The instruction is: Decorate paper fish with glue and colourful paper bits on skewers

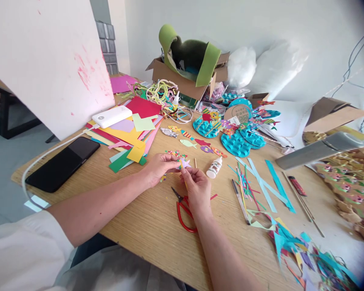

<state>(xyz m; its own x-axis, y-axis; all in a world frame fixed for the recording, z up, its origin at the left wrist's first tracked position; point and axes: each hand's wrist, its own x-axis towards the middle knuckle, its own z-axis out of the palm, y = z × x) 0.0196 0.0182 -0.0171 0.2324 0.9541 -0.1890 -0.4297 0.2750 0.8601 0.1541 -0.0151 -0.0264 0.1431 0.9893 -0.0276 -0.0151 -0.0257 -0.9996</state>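
Observation:
My left hand point(161, 167) and my right hand point(197, 186) meet over the middle of the table, both closed in a pinch. Between their fingertips is a small purple paper cutout point(186, 163), with a bit of yellow beside it; its full shape is partly covered by the fingers. Red-handled scissors point(182, 210) lie on the wood just under my right hand, which hides part of them. Tiny coloured paper bits point(176, 154) are scattered behind my fingers. A white glue bottle point(214, 167) lies tilted to the right. Several paper fish point(202, 142) rest farther back.
Coloured paper sheets point(139, 139), a white power bank point(112, 116) and a black phone point(63, 163) lie left. Blue round fish decorations point(235, 144) stand behind. To the right are a pen point(241, 200), blue strips point(279, 184), paper scraps point(303, 250) and a grey flask point(318, 150).

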